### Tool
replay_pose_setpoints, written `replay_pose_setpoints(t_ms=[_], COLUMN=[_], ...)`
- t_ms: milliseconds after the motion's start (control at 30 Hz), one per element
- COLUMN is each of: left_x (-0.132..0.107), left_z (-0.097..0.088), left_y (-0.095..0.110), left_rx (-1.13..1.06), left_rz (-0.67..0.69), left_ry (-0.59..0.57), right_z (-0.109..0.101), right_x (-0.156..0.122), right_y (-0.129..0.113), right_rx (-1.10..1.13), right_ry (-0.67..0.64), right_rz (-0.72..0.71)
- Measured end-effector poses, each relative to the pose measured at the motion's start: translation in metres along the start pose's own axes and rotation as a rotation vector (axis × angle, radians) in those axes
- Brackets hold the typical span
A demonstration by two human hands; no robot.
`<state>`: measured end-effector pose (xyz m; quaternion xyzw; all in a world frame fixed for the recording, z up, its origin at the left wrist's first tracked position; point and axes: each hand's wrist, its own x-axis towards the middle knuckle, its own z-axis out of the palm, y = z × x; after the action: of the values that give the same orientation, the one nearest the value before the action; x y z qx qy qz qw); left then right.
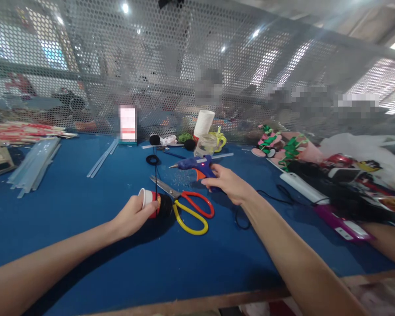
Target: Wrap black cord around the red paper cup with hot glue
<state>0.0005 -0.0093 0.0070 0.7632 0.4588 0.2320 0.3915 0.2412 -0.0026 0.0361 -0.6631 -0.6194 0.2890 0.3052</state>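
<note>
My left hand (134, 215) is closed round a paper cup (147, 197) lying on its side. The cup is white at the mouth, with a red band, and black material covers its other end. A thin black cord (156, 175) runs from the cup up to a black coil (152, 159) on the table. My right hand (225, 182) grips a blue hot glue gun (194, 163) with an orange trigger, its nozzle facing left above the table. Scissors (191, 213) with one red and one yellow handle lie between my hands, blades slightly apart and close to the cup.
Glue sticks (36, 162) lie at the left, near a phone (127, 125) standing upright. Stacked white cups (204, 123) and a clear jar (206, 145) stand at the back. Rightward are craft flowers (270, 140), a white-and-purple tool (329, 210) and another person's arm (390, 241).
</note>
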Motion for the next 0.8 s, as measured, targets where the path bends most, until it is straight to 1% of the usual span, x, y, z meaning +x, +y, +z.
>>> replay_pose_setpoints(t_ms=[67, 133, 167, 267, 333, 400, 500, 667, 800], left_x=[0.0, 0.0, 0.001, 0.002, 0.004, 0.005, 0.006, 0.008, 0.007], left_z=[-0.002, -0.003, -0.004, -0.004, -0.004, -0.004, -0.003, -0.002, -0.001], left_y=[0.001, 0.002, 0.002, 0.002, 0.002, 0.001, 0.0, -0.003, -0.004], left_rx=[0.019, 0.035, 0.038, 0.008, -0.035, -0.065, -0.071, -0.041, -0.031], left_rz=[0.012, 0.016, 0.011, -0.027, -0.064, -0.074, -0.066, -0.068, -0.049], left_ry=[0.004, 0.014, 0.02, 0.016, 0.004, 0.001, -0.005, 0.0, -0.013], right_z=[0.003, 0.008, 0.012, 0.023, 0.028, 0.031, 0.032, 0.033, 0.036], right_x=[-0.012, -0.024, -0.029, -0.042, -0.048, -0.053, -0.057, -0.063, -0.064], right_y=[-0.007, -0.011, -0.013, -0.016, -0.018, -0.02, -0.022, -0.024, -0.025], right_rx=[0.154, 0.248, 0.263, 0.307, 0.339, 0.306, 0.181, 0.008, -0.076], right_ry=[-0.082, -0.102, -0.105, -0.176, -0.221, -0.237, -0.204, -0.125, -0.09], right_rz=[-0.075, -0.105, -0.113, -0.133, -0.119, -0.078, -0.053, -0.192, -0.256])
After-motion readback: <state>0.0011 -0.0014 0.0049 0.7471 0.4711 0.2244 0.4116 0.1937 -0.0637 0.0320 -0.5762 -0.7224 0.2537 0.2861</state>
